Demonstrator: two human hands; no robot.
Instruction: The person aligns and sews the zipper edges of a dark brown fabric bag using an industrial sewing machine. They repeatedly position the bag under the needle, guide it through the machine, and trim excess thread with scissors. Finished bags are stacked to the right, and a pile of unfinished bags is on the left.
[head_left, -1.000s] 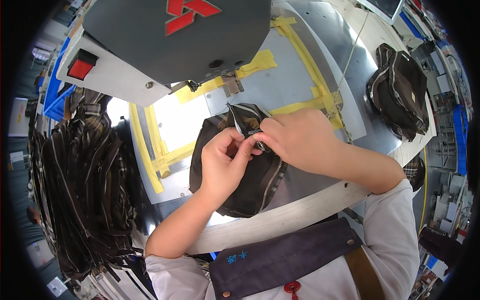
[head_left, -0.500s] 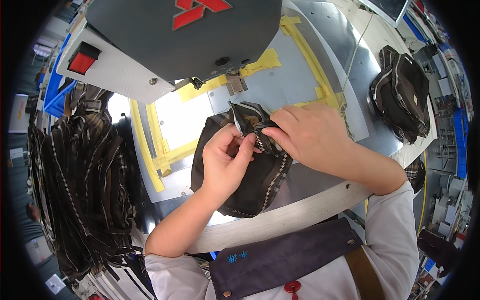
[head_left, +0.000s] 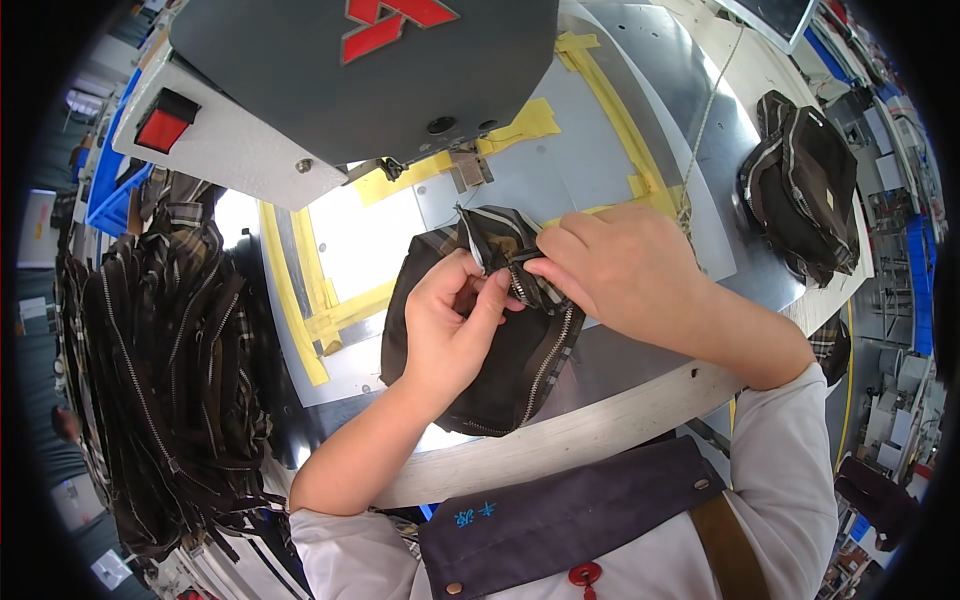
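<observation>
A dark brown bag (head_left: 468,380) with plaid edging lies on the machine bed, its upper part gathered up. A metal-toothed zipper (head_left: 546,368) curves along its near right side. My left hand (head_left: 450,320) is closed, thumb and fingers pinching the bag at a short toothed zipper end. From the right, my right hand (head_left: 630,270) pinches a small dark piece at the same spot; whether it is a tool or part of the bag I cannot tell. A light lining flap stands up beside the left fingertips.
Above the bag hangs a dark grey machine head (head_left: 370,80) with a red switch (head_left: 165,128). Yellow tape (head_left: 360,310) marks the metal bed. Many dark zippered pieces (head_left: 170,370) are heaped at left. Another dark bag (head_left: 805,190) sits at far right.
The dark piece between my right fingers has shifted slightly and shows less. Both hands and the bag stay almost in place.
</observation>
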